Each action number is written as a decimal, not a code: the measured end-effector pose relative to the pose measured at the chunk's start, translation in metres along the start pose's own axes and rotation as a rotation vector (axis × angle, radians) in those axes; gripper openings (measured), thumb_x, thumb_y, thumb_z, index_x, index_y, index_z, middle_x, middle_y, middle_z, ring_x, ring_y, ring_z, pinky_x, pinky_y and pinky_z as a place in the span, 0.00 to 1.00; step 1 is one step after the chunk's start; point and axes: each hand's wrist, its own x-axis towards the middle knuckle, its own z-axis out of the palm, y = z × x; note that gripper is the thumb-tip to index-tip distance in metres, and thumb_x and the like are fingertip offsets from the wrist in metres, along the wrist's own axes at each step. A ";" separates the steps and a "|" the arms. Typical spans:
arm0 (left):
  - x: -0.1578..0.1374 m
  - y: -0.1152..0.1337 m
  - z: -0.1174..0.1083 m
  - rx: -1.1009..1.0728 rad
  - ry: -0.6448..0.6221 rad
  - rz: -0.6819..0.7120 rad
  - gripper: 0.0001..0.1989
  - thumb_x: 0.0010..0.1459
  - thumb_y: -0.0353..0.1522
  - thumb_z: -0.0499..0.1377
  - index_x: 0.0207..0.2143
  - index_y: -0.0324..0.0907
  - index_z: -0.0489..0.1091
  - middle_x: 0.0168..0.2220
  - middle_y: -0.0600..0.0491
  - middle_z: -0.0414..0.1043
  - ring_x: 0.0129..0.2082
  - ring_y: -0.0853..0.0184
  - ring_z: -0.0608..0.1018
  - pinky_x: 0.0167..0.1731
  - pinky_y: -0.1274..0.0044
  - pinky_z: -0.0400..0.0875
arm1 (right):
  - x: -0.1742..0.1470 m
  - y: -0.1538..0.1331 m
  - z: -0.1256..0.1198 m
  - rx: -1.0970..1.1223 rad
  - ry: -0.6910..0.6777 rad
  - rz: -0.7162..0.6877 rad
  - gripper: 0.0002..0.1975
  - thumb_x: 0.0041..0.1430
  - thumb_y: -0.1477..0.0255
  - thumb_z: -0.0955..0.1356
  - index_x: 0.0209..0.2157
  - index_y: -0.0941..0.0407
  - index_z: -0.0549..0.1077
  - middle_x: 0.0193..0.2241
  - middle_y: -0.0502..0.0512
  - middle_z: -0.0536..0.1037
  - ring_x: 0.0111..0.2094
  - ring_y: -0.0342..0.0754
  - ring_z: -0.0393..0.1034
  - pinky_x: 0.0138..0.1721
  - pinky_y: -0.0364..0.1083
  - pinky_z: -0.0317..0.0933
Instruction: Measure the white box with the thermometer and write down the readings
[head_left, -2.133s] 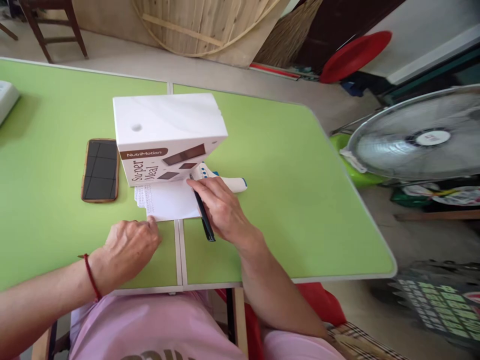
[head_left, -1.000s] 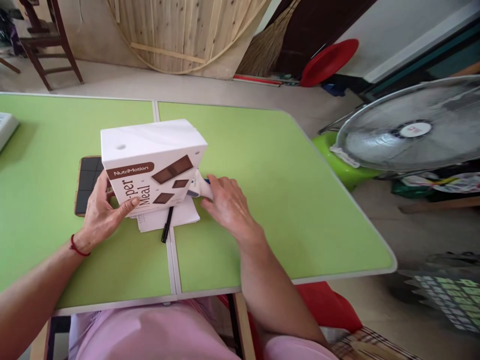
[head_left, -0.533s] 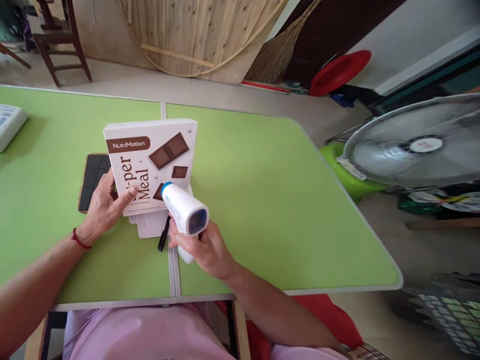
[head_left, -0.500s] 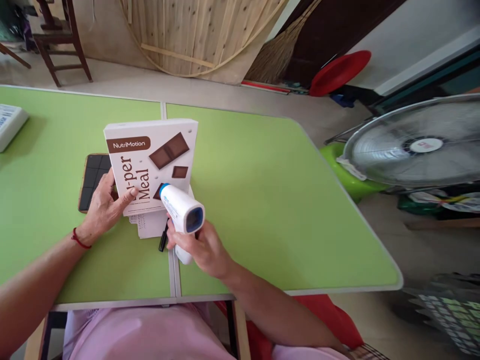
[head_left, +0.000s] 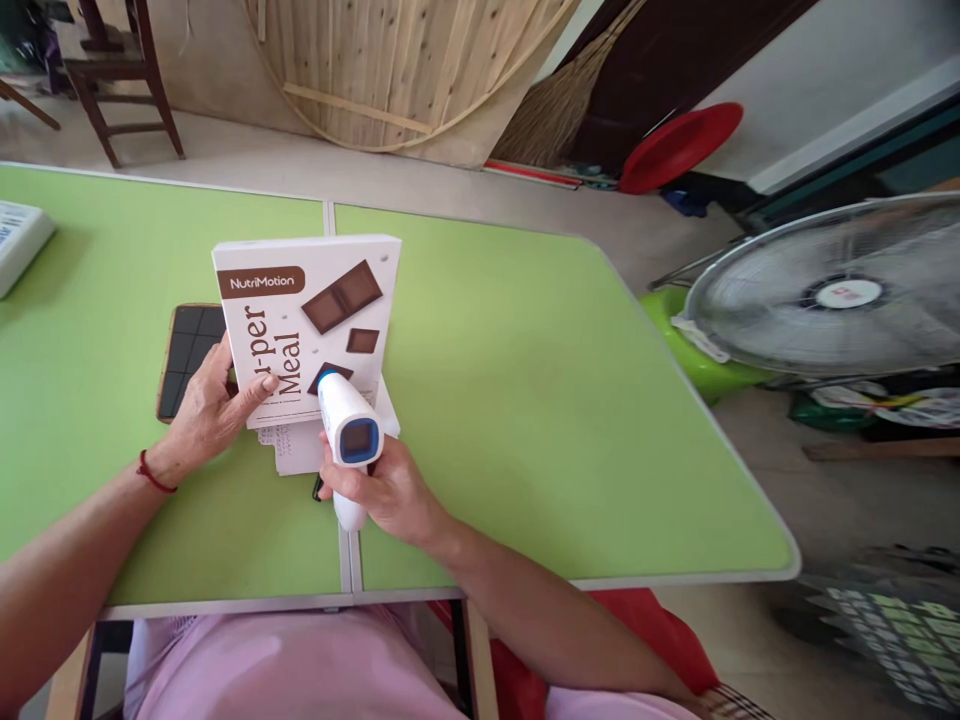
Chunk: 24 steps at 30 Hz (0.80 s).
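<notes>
A wooden chair [head_left: 112, 68] (dark) and 1 fan [head_left: 847, 292] stand well apart.

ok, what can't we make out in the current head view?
Head view:
Black pen: mostly hidden by the right hand and handheld device.
Device screen: dark, too small to make out any reading.
Paper: partly behind the white box; writing too small to read.
Phone: right side covered by box and left hand.
White object, far left: cut off by the frame edge.
</notes>
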 end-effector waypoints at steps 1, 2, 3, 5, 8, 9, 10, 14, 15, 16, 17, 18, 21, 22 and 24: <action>0.000 0.000 0.000 0.001 -0.001 0.002 0.24 0.67 0.54 0.55 0.50 0.45 0.70 0.46 0.46 0.78 0.45 0.52 0.79 0.46 0.62 0.77 | 0.001 0.000 0.000 -0.001 0.007 -0.001 0.14 0.47 0.63 0.74 0.27 0.53 0.67 0.22 0.47 0.73 0.24 0.45 0.69 0.29 0.48 0.70; 0.001 0.001 0.000 0.002 -0.001 0.003 0.24 0.67 0.54 0.55 0.50 0.45 0.70 0.46 0.46 0.78 0.45 0.52 0.79 0.46 0.62 0.77 | 0.001 0.000 0.001 -0.002 0.014 -0.003 0.14 0.46 0.64 0.74 0.26 0.53 0.67 0.21 0.47 0.72 0.23 0.44 0.68 0.28 0.48 0.70; 0.001 0.001 0.000 0.001 -0.001 0.003 0.24 0.67 0.54 0.56 0.50 0.45 0.70 0.45 0.46 0.78 0.44 0.52 0.79 0.45 0.63 0.77 | 0.001 0.000 0.001 -0.003 0.020 -0.004 0.13 0.46 0.64 0.74 0.26 0.53 0.67 0.21 0.47 0.72 0.23 0.44 0.68 0.28 0.47 0.69; 0.001 0.002 -0.001 0.001 0.000 0.002 0.24 0.66 0.55 0.55 0.49 0.46 0.70 0.45 0.47 0.78 0.43 0.53 0.79 0.44 0.63 0.77 | 0.001 0.000 0.002 -0.004 0.031 0.000 0.13 0.45 0.64 0.74 0.25 0.53 0.67 0.21 0.48 0.72 0.23 0.44 0.68 0.27 0.47 0.68; 0.002 0.002 -0.001 0.010 -0.004 0.005 0.25 0.67 0.55 0.55 0.50 0.45 0.70 0.45 0.46 0.78 0.43 0.53 0.79 0.43 0.63 0.77 | 0.001 -0.002 0.003 -0.012 0.048 0.021 0.13 0.45 0.64 0.74 0.25 0.54 0.68 0.21 0.48 0.73 0.23 0.44 0.68 0.27 0.47 0.69; 0.002 0.002 -0.001 0.014 -0.006 0.006 0.25 0.67 0.55 0.54 0.49 0.45 0.70 0.45 0.46 0.78 0.42 0.53 0.79 0.43 0.63 0.76 | 0.000 -0.002 0.003 -0.011 0.050 0.025 0.13 0.45 0.63 0.74 0.25 0.53 0.68 0.21 0.48 0.72 0.23 0.44 0.68 0.27 0.47 0.69; 0.002 0.001 -0.001 0.017 -0.009 0.006 0.25 0.67 0.55 0.54 0.49 0.45 0.70 0.45 0.46 0.78 0.42 0.53 0.79 0.43 0.63 0.76 | 0.000 -0.002 0.003 -0.011 0.051 0.026 0.14 0.44 0.63 0.75 0.25 0.53 0.68 0.21 0.48 0.72 0.23 0.44 0.68 0.27 0.47 0.69; 0.001 0.001 -0.001 0.018 -0.015 0.005 0.24 0.67 0.55 0.55 0.49 0.45 0.70 0.44 0.46 0.78 0.43 0.53 0.79 0.44 0.62 0.77 | 0.001 -0.001 0.002 -0.023 0.049 0.018 0.14 0.45 0.63 0.74 0.25 0.53 0.68 0.21 0.48 0.73 0.23 0.44 0.68 0.28 0.48 0.71; 0.002 0.001 -0.001 0.016 -0.012 0.007 0.25 0.67 0.55 0.55 0.49 0.45 0.70 0.44 0.46 0.78 0.43 0.53 0.79 0.44 0.62 0.77 | 0.001 -0.001 0.002 -0.024 0.047 0.019 0.14 0.45 0.63 0.74 0.26 0.53 0.68 0.21 0.48 0.73 0.23 0.44 0.68 0.28 0.48 0.72; 0.002 0.001 -0.001 0.012 -0.009 0.007 0.25 0.67 0.55 0.55 0.49 0.45 0.70 0.44 0.46 0.78 0.43 0.53 0.79 0.45 0.62 0.77 | 0.001 0.000 0.002 -0.023 0.045 0.021 0.14 0.45 0.62 0.74 0.26 0.54 0.69 0.22 0.48 0.73 0.23 0.44 0.68 0.29 0.48 0.72; 0.002 0.001 -0.001 0.008 -0.007 0.007 0.25 0.66 0.55 0.55 0.49 0.45 0.70 0.45 0.46 0.78 0.43 0.53 0.79 0.45 0.63 0.77 | 0.001 0.000 0.001 -0.020 0.043 0.024 0.14 0.45 0.62 0.75 0.27 0.54 0.69 0.22 0.48 0.73 0.24 0.45 0.69 0.29 0.48 0.72; 0.002 0.001 -0.001 0.003 -0.007 0.005 0.25 0.66 0.55 0.55 0.49 0.45 0.70 0.45 0.46 0.78 0.43 0.53 0.79 0.44 0.63 0.77 | 0.001 0.000 0.001 -0.017 0.042 0.027 0.14 0.45 0.62 0.75 0.27 0.54 0.69 0.22 0.48 0.73 0.24 0.45 0.69 0.29 0.49 0.72; 0.002 0.003 -0.001 -0.004 -0.014 0.001 0.25 0.67 0.55 0.55 0.50 0.45 0.70 0.44 0.46 0.78 0.43 0.52 0.79 0.44 0.63 0.77 | 0.001 0.000 0.000 -0.024 0.044 0.027 0.14 0.45 0.62 0.74 0.27 0.54 0.69 0.22 0.48 0.72 0.24 0.45 0.69 0.30 0.49 0.72; 0.002 0.003 -0.002 -0.005 -0.016 0.002 0.25 0.66 0.55 0.55 0.50 0.45 0.70 0.45 0.46 0.78 0.44 0.52 0.79 0.45 0.62 0.77 | 0.001 -0.001 0.000 -0.031 0.046 0.024 0.14 0.45 0.62 0.74 0.27 0.53 0.68 0.22 0.48 0.72 0.24 0.45 0.68 0.30 0.49 0.72; 0.002 0.004 -0.002 -0.007 -0.022 0.005 0.25 0.67 0.55 0.55 0.51 0.45 0.70 0.46 0.46 0.78 0.45 0.51 0.79 0.46 0.62 0.77 | 0.001 -0.002 0.001 -0.046 0.046 0.021 0.13 0.45 0.63 0.74 0.26 0.53 0.67 0.22 0.47 0.71 0.24 0.44 0.67 0.31 0.49 0.73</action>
